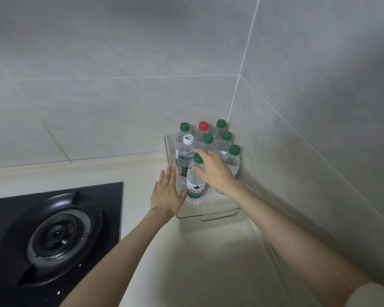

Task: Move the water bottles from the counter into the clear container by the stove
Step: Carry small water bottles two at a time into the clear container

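Note:
Several water bottles stand upright in the clear container (217,214) in the corner by the stove: most have green caps, one a red cap (203,125), one a white cap (188,139). The nearest green-capped bottle (195,187) stands at the container's front left. My right hand (213,171) hovers at this bottle's neck with fingers spread and relaxed; whether it touches is unclear. My left hand (167,193) lies flat with straight fingers against the container's left wall.
A black gas stove (53,233) with a burner sits to the left on the pale counter (186,262). Tiled walls close in behind and to the right of the container.

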{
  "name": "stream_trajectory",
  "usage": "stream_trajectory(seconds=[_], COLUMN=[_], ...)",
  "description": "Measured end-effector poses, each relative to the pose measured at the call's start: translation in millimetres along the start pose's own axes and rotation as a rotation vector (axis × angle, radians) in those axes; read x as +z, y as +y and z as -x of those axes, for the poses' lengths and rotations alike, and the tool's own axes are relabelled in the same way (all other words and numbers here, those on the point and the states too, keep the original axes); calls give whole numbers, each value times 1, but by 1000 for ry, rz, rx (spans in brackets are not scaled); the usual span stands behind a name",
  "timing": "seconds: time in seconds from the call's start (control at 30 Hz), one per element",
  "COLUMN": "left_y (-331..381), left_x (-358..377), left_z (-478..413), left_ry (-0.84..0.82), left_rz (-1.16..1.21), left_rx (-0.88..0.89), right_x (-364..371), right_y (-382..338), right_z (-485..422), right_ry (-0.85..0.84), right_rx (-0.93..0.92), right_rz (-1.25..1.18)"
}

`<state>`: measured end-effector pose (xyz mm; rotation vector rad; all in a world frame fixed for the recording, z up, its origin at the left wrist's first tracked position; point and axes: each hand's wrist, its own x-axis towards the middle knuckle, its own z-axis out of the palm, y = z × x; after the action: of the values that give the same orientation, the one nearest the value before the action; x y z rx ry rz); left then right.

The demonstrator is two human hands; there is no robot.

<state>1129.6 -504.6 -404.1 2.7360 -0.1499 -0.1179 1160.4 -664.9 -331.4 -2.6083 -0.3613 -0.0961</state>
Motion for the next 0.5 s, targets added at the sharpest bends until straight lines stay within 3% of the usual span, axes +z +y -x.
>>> stream_trajectory(seconds=[0.33, 0.5], left_y=[-2, -2], left_x=[3, 4], left_z=[0, -1], left_ry=[-3, 2], left_rz=[47, 50], left_rx=[-10, -9], right_x=[-28, -32], right_y=[4, 13], right_z=[-11, -16], right_ry=[132, 98], right_rx=[88, 150], right_rz=[-27, 26])
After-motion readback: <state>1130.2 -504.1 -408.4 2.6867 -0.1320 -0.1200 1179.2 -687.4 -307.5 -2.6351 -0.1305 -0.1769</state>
